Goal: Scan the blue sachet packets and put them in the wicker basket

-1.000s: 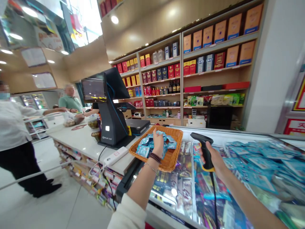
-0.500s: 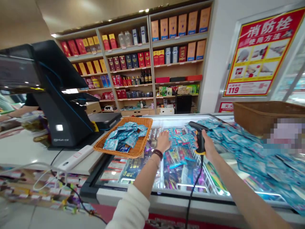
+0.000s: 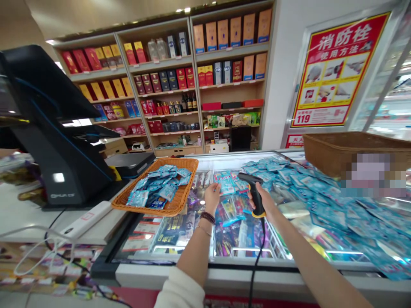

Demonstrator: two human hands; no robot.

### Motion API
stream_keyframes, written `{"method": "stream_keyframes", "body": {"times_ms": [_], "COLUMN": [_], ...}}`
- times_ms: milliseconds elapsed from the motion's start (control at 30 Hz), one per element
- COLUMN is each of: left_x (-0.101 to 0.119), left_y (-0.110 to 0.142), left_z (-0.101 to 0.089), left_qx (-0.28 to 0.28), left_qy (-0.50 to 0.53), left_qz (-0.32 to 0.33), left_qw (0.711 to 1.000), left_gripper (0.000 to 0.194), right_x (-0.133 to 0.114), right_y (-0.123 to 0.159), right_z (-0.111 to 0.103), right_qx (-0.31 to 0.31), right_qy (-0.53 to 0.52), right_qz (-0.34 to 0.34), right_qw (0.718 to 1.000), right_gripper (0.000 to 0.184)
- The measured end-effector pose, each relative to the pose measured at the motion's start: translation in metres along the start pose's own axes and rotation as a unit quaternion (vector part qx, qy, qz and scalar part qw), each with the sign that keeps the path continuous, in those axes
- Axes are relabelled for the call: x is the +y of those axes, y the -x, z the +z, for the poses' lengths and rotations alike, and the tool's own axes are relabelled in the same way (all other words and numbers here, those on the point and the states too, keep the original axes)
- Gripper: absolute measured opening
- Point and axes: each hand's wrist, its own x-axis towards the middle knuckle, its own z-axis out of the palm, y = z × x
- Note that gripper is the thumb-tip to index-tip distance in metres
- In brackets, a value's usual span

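My right hand (image 3: 265, 202) is wrapped round the handle of a black barcode scanner (image 3: 253, 189) with a yellow band and a black cord hanging down. My left hand (image 3: 212, 194), with a bead bracelet at the wrist, pinches a small blue packet (image 3: 226, 187) lifted off the glass freezer lid (image 3: 205, 239). Many more blue packets (image 3: 324, 201) lie spread over the lid to the right. A wicker basket (image 3: 180, 201) to the left holds several of the same blue packets.
A black checkout terminal (image 3: 48, 141) stands on the white counter (image 3: 19, 214) at the left, with a white power strip (image 3: 84, 218) and cables. A second wicker basket (image 3: 346, 149) sits at the right. Shelves of boxed goods (image 3: 180, 81) line the back wall.
The view swung right, away from the people at the counter. My left hand left the basket, moved right to the freezer lid and took hold of a blue packet. The scanner stays in my right hand.
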Motion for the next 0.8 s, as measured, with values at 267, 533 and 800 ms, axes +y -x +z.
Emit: {"method": "stream_keyframes", "body": {"times_ms": [267, 533, 800], "left_x": [0.003, 0.007, 0.008], "left_y": [-0.004, -0.002, -0.003], "left_z": [-0.008, -0.011, -0.011], "left_qx": [0.067, 0.087, 0.086], "left_qy": [0.016, 0.011, 0.023], "left_qz": [-0.039, -0.049, -0.057], "left_qw": [0.997, 0.995, 0.994], "left_gripper": [0.021, 0.01, 0.011], "right_x": [0.003, -0.004, -0.007], "right_y": [0.004, 0.013, 0.016], "right_z": [-0.001, 0.0, -0.001], "right_qx": [-0.045, -0.081, -0.096], "right_qy": [0.082, 0.123, 0.127], "right_qz": [-0.002, 0.015, 0.025], "right_qw": [0.996, 0.989, 0.987], "right_gripper": [0.065, 0.07, 0.068]}}
